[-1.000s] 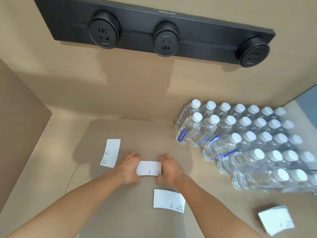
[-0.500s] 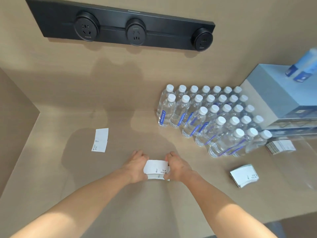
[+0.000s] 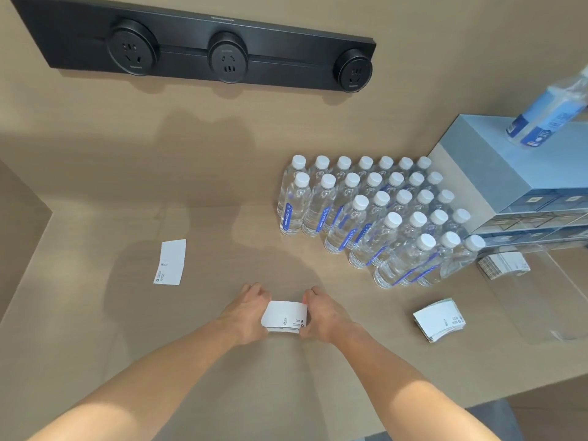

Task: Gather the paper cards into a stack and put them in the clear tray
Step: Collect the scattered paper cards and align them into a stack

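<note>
Head view, looking down on a tan table [image 3: 95, 345]. Both hands meet near its middle: the left hand [image 3: 246, 313] and the right hand [image 3: 323, 315] each press one end of a small stack of cards [image 3: 284, 316], so each grip is closed on that stack, fingers curled over the far edge. The stack sits low, at or just above the table surface; whether it touches cannot be told.

One single card [image 3: 170, 261] lies flat well to the left, apart from the hands. A second stack [image 3: 439, 319] lies on the table to the right of the hands. Beyond it, a clear tray [image 3: 541, 300] stands at the right edge, with more cards [image 3: 504, 265] seen through its far end.

Rows of water bottles [image 3: 375, 214] with white caps stand between the hands and a blue drawer box [image 3: 509, 173], which carries a tilted bottle [image 3: 547, 116]. A black socket strip [image 3: 191, 46] runs along the wall above.
</note>
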Action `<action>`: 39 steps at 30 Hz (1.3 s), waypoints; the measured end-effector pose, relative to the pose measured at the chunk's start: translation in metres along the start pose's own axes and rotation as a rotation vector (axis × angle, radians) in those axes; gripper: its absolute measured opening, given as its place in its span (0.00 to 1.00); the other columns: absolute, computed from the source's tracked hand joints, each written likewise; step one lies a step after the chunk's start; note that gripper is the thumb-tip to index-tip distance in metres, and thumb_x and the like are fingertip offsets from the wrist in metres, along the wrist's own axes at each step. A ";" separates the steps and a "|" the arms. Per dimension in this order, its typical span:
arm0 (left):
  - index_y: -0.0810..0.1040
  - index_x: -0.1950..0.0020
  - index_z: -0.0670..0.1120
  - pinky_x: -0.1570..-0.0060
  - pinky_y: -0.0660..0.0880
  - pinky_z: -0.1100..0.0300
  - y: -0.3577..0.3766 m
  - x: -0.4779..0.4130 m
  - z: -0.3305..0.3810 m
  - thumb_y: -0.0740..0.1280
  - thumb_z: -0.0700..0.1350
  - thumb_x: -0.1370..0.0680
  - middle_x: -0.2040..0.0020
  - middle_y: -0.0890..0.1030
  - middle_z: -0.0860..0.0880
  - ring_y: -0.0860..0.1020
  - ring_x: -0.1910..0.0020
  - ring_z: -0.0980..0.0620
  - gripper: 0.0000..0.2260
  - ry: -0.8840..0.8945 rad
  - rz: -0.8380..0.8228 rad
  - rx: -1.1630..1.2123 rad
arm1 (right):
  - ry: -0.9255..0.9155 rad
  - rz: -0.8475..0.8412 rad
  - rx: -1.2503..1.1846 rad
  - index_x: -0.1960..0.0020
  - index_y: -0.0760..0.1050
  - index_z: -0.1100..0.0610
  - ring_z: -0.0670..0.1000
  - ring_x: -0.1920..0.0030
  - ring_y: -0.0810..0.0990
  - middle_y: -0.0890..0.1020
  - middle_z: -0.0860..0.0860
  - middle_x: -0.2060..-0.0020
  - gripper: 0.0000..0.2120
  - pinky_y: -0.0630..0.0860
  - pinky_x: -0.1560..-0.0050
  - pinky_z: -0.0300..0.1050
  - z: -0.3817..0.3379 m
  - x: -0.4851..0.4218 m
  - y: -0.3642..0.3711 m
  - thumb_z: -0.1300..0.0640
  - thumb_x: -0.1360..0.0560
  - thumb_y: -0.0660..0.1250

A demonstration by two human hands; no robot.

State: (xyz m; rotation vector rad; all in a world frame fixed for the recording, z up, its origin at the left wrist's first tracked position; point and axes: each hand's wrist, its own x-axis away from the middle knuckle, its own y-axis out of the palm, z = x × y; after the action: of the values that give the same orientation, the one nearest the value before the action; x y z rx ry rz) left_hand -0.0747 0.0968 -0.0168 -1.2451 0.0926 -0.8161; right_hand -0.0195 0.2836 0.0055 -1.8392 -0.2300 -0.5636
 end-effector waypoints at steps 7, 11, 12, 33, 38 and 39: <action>0.73 0.38 0.47 0.40 0.73 0.57 0.017 -0.009 -0.008 0.70 0.44 0.28 0.40 0.69 0.51 0.66 0.36 0.50 0.19 -0.039 -0.021 0.086 | -0.017 -0.034 -0.115 0.45 0.71 0.59 0.56 0.48 0.77 0.73 0.54 0.46 0.17 0.77 0.48 0.49 0.006 -0.010 0.016 0.59 0.31 0.72; 0.73 0.34 0.48 0.40 0.71 0.61 0.018 -0.013 -0.015 0.71 0.45 0.30 0.40 0.69 0.51 0.66 0.36 0.51 0.24 -0.020 -0.035 0.139 | -0.033 -0.038 -0.114 0.45 0.71 0.59 0.56 0.51 0.77 0.73 0.53 0.48 0.17 0.77 0.49 0.49 0.010 -0.009 0.022 0.61 0.31 0.71; 0.73 0.35 0.48 0.41 0.71 0.62 0.018 -0.012 -0.015 0.71 0.45 0.30 0.41 0.69 0.52 0.67 0.36 0.51 0.24 -0.015 -0.025 0.144 | -0.041 -0.038 -0.110 0.46 0.70 0.58 0.56 0.52 0.77 0.72 0.53 0.49 0.15 0.77 0.51 0.48 0.010 -0.009 0.025 0.62 0.31 0.70; 0.81 0.46 0.48 0.39 0.74 0.57 0.010 -0.001 -0.012 0.70 0.46 0.27 0.43 0.75 0.48 0.74 0.40 0.49 0.10 -0.027 0.016 0.111 | 0.013 -0.060 -0.092 0.47 0.74 0.59 0.56 0.48 0.78 0.72 0.56 0.43 0.10 0.78 0.47 0.46 -0.004 -0.001 0.023 0.62 0.29 0.68; 0.77 0.42 0.45 0.36 0.71 0.56 0.015 0.004 -0.014 0.71 0.46 0.27 0.40 0.72 0.47 0.70 0.36 0.47 0.15 -0.035 -0.006 0.067 | -0.001 -0.070 -0.066 0.39 0.73 0.59 0.58 0.45 0.78 0.69 0.54 0.45 0.20 0.76 0.41 0.47 -0.005 -0.003 0.021 0.59 0.29 0.70; 0.77 0.43 0.44 0.36 0.72 0.56 0.015 0.006 -0.017 0.72 0.46 0.28 0.40 0.71 0.47 0.70 0.36 0.47 0.15 -0.051 -0.009 0.072 | 0.000 -0.083 -0.053 0.37 0.71 0.59 0.57 0.44 0.77 0.69 0.54 0.45 0.24 0.76 0.41 0.46 -0.004 -0.003 0.021 0.58 0.30 0.72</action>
State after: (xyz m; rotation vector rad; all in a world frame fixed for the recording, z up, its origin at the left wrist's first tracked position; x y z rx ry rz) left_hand -0.0714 0.0812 -0.0338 -1.1985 0.0163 -0.7885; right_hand -0.0139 0.2729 -0.0122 -1.8876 -0.2954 -0.6327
